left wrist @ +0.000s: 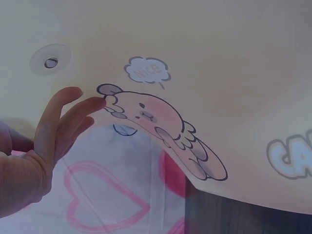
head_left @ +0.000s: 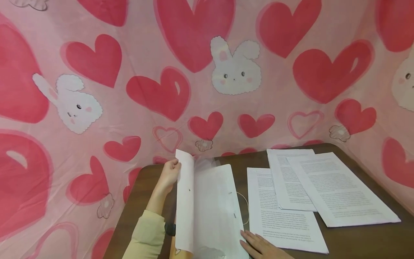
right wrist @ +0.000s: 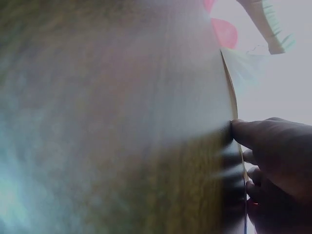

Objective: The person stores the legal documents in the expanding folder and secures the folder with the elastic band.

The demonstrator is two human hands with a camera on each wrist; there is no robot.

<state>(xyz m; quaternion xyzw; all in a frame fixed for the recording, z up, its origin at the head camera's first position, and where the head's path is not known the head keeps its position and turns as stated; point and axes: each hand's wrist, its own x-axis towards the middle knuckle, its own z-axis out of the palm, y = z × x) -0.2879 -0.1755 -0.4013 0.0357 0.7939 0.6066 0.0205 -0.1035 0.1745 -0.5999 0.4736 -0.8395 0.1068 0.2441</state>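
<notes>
Since the cover [head_left: 185, 207] might flop, I see left hand [head_left: 170, 174] pinching it up. Right hand [head_left: 261, 246] rests uncurled on folder [head_left: 215, 201], presumably steadying it.

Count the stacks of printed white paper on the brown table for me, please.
3: the leftmost stack beside the right hand, the middle stack, and the rightmost stack overlapping it; more may hide underneath.
</notes>
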